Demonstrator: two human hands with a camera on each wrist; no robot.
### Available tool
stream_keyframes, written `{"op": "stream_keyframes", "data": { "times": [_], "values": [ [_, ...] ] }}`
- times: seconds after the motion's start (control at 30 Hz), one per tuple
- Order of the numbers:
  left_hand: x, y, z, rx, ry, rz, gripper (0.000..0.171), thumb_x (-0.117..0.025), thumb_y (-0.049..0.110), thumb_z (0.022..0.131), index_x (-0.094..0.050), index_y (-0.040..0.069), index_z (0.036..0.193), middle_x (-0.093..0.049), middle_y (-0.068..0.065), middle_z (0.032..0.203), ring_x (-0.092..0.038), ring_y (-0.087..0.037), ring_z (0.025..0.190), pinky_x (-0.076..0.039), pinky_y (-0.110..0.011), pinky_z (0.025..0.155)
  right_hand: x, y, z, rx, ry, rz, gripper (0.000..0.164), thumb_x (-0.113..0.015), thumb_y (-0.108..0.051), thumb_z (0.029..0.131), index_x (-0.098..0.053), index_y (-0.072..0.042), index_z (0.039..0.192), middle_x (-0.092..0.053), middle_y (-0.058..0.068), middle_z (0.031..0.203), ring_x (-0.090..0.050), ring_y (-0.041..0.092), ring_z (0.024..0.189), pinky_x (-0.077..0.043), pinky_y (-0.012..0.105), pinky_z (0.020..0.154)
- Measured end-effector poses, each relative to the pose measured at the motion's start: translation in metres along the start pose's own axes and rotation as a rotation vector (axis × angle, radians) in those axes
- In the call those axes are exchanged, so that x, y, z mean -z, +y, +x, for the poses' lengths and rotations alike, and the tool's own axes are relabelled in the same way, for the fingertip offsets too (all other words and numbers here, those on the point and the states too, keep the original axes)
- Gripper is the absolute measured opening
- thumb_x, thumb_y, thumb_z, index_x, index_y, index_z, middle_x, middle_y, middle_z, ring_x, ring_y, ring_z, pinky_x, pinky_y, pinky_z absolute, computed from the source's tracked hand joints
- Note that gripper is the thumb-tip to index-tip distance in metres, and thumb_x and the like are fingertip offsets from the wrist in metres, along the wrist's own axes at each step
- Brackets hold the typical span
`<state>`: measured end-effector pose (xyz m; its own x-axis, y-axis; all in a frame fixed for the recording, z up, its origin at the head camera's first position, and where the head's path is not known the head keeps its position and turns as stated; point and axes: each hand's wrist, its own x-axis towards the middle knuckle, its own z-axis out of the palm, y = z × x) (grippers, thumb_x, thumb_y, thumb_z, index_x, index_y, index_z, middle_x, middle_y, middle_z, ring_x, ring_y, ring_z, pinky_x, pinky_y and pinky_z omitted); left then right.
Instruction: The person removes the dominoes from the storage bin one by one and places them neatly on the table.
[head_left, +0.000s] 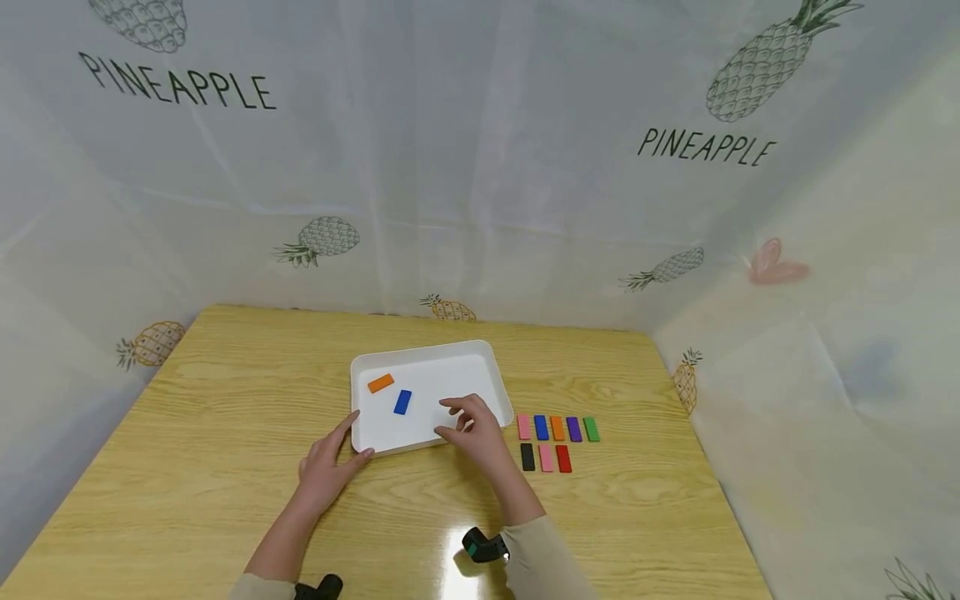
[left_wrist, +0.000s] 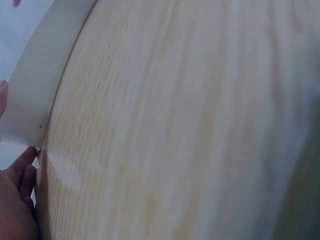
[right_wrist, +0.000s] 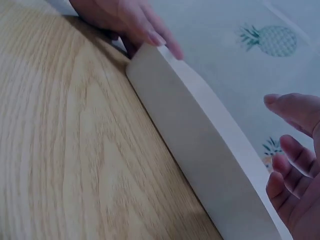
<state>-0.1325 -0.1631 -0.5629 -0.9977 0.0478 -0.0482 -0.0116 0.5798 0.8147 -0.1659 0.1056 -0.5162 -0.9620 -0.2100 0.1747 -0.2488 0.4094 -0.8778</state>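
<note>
A white tray (head_left: 435,361) lies on the wooden table, with an orange block (head_left: 381,383) and a blue block (head_left: 402,402) on its floor. My left hand (head_left: 327,468) touches the tray's near left corner, fingers along the left side and thumb at the near rim. The right wrist view also shows this left hand (right_wrist: 127,20) at the corner. Over the tray's near right part is my right hand (head_left: 477,429), its thumb and index finger apart and nothing between them. In the right wrist view the right hand's fingers (right_wrist: 292,160) are loosely bent beside the tray wall.
Right of the tray, small flat blocks lie in two rows: pink, blue, orange (head_left: 557,428), purple and green behind; black (head_left: 528,457), pink and red (head_left: 564,459) in front. A pineapple-print curtain (head_left: 480,167) surrounds the table (head_left: 255,400).
</note>
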Motion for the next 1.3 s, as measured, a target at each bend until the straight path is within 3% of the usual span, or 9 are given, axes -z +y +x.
{"op": "stream_keyframes", "data": {
  "times": [0.33,0.73,1.03,1.3],
  "values": [
    [0.0,0.002,0.001,0.009,-0.007,0.018,0.075,-0.065,0.044,0.093,-0.031,0.016,0.154,-0.031,-0.019,0.154,-0.026,-0.044,0.135,-0.018,-0.06,0.096,-0.026,-0.004,0.029,-0.108,-0.032,0.03,0.04,-0.079,-0.01,0.082,-0.067,-0.004,0.12,-0.06,0.014,0.102,-0.05,0.011,0.072,-0.043,0.022,0.06],
    [0.001,-0.001,0.001,0.014,-0.008,0.022,0.076,-0.063,0.047,0.093,-0.03,0.016,0.154,-0.031,-0.019,0.154,-0.026,-0.045,0.134,-0.017,-0.063,0.097,-0.054,-0.003,0.062,-0.16,-0.096,-0.025,0.038,-0.08,-0.011,0.081,-0.069,-0.008,0.117,-0.061,0.006,0.097,-0.046,0.008,0.069,-0.04,0.02,0.058],
    [0.0,-0.002,0.002,-0.004,0.003,0.012,0.074,-0.064,0.044,0.093,-0.031,0.017,0.154,-0.032,-0.018,0.154,-0.027,-0.044,0.134,-0.018,-0.061,0.095,-0.062,0.0,0.069,-0.207,-0.165,-0.136,0.041,-0.084,-0.017,0.078,-0.07,-0.01,0.116,-0.058,-0.002,0.092,-0.048,0.011,0.075,-0.043,0.024,0.066],
    [0.0,0.0,0.0,0.001,0.004,0.03,0.075,-0.064,0.045,0.093,-0.031,0.017,0.154,-0.032,-0.019,0.154,-0.028,-0.044,0.133,-0.019,-0.062,0.095,-0.064,0.008,0.071,-0.248,-0.22,-0.241,0.059,-0.086,-0.023,0.076,-0.061,-0.015,0.129,-0.052,-0.003,0.093,-0.048,0.013,0.083,-0.043,0.027,0.074]
  ]
}}
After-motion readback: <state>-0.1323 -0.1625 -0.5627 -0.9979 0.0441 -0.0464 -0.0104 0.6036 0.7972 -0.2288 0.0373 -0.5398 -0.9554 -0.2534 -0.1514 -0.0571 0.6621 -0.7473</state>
